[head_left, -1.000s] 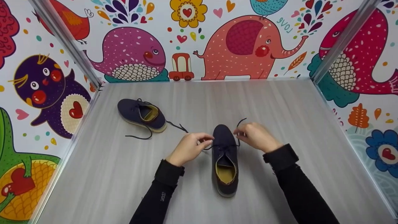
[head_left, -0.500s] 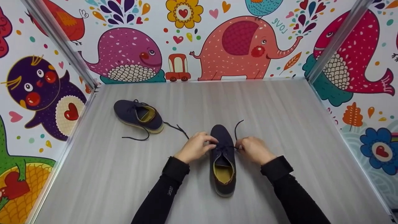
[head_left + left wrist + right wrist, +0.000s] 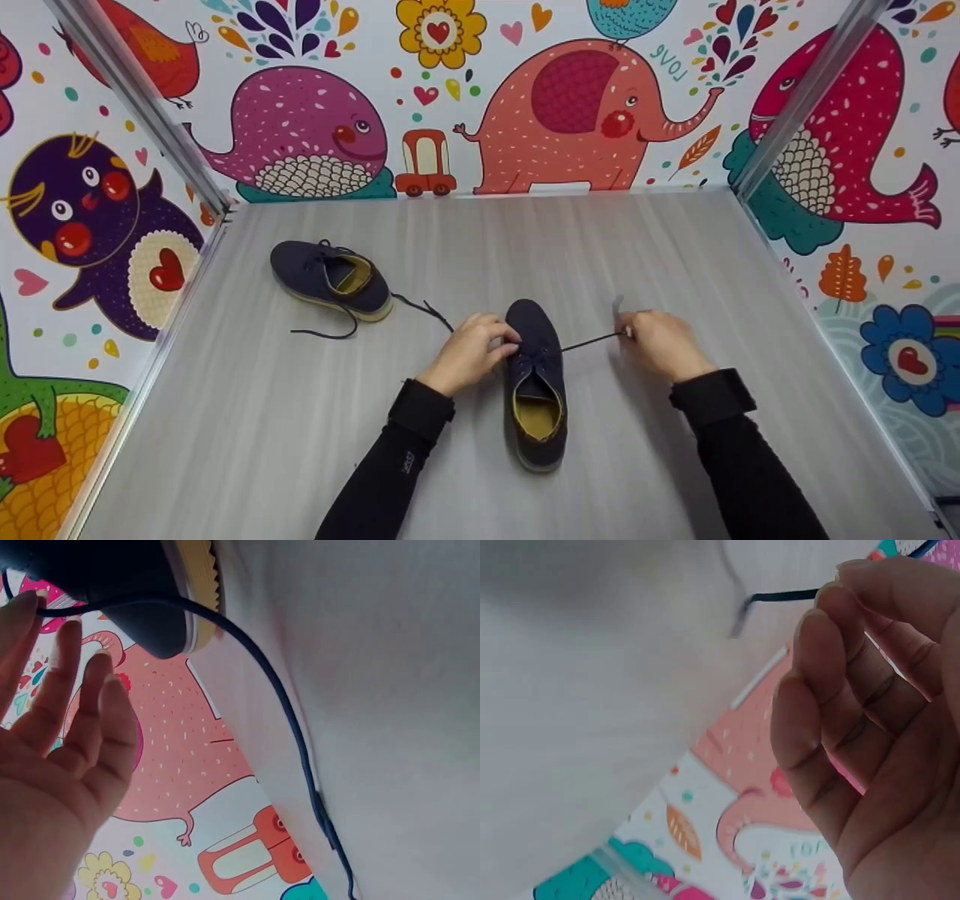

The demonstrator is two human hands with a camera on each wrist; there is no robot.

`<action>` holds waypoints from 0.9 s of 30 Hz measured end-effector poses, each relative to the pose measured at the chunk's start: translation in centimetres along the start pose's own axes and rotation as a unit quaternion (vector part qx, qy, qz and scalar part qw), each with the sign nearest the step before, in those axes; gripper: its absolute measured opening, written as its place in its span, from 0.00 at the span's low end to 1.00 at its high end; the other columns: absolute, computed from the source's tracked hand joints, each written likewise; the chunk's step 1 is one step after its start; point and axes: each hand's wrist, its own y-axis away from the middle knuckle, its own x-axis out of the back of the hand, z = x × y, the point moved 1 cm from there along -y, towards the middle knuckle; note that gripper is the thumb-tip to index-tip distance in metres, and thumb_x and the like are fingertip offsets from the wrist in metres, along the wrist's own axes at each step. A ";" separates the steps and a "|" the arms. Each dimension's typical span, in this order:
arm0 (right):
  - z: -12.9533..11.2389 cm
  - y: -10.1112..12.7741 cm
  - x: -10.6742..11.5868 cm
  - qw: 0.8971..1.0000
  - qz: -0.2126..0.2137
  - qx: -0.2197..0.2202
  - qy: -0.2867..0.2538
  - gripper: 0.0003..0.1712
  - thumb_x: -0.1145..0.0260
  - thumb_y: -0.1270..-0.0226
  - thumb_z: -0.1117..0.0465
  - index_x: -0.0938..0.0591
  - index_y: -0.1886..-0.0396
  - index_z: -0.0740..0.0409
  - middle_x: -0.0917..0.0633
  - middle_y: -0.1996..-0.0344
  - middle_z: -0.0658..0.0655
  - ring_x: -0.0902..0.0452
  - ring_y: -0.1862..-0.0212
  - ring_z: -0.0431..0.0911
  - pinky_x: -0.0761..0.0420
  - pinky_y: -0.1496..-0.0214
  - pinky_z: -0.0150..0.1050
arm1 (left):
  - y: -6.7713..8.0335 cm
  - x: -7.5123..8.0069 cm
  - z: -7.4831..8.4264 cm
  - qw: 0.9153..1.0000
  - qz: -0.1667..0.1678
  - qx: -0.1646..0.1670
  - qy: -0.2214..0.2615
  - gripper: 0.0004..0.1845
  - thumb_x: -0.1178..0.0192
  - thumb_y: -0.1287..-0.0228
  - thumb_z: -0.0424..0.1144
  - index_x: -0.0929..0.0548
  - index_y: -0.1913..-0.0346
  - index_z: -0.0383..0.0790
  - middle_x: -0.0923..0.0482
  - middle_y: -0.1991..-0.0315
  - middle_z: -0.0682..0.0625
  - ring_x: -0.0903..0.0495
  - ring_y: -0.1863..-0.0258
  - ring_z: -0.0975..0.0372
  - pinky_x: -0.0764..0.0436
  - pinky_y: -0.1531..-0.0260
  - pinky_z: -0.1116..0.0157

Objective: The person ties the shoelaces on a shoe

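Note:
A navy shoe (image 3: 531,321) with a yellow lining stands mid-table, toe pointing away from me. My left hand (image 3: 480,351) sits against its left side at the eyelets and pinches one dark lace end (image 3: 270,690), which trails past the toe (image 3: 142,607) over the table. My right hand (image 3: 652,339) is out to the right of the shoe. Its curled fingers (image 3: 832,652) pinch the other lace end (image 3: 592,343), stretched taut from the eyelets. That lace (image 3: 784,595) meets the fingertips in the right wrist view.
A second navy shoe (image 3: 330,276) lies on its side at the back left, its loose laces (image 3: 424,307) trailing toward my left hand. The grey table (image 3: 675,247) is walled on three sides by cartoon-animal panels (image 3: 585,105).
My right hand has moved out to the right from the shoe's eyelets, drawing its lace taut. The left hand has stayed against the shoe's left side.

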 end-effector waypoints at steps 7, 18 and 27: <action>1.5 1.0 2.9 0.999 0.006 -0.044 0.004 0.03 0.29 0.40 0.69 0.13 0.66 0.59 0.16 0.77 0.54 0.21 0.76 0.47 0.23 0.74 0.47 | 0.5 1.0 0.4 1.000 0.005 -0.008 0.019 0.05 0.35 0.33 0.39 0.12 0.59 0.42 0.15 0.59 0.51 0.19 0.58 0.58 0.23 0.54 0.60; 2.2 2.0 4.6 0.997 0.033 -0.068 0.009 0.01 0.29 0.38 0.67 0.14 0.67 0.62 0.16 0.77 0.55 0.23 0.77 0.47 0.24 0.75 0.47 | 2.4 2.8 0.6 0.999 -0.036 0.010 0.012 0.04 0.33 0.35 0.36 0.11 0.62 0.40 0.17 0.68 0.52 0.21 0.69 0.63 0.22 0.66 0.65; 1.2 2.5 5.7 0.996 0.068 -0.059 0.017 0.02 0.29 0.40 0.68 0.13 0.71 0.62 0.16 0.78 0.55 0.22 0.78 0.48 0.24 0.76 0.48 | 4.1 5.1 0.4 0.998 -0.048 0.030 0.010 0.04 0.32 0.36 0.36 0.11 0.64 0.40 0.17 0.69 0.54 0.21 0.71 0.64 0.22 0.68 0.65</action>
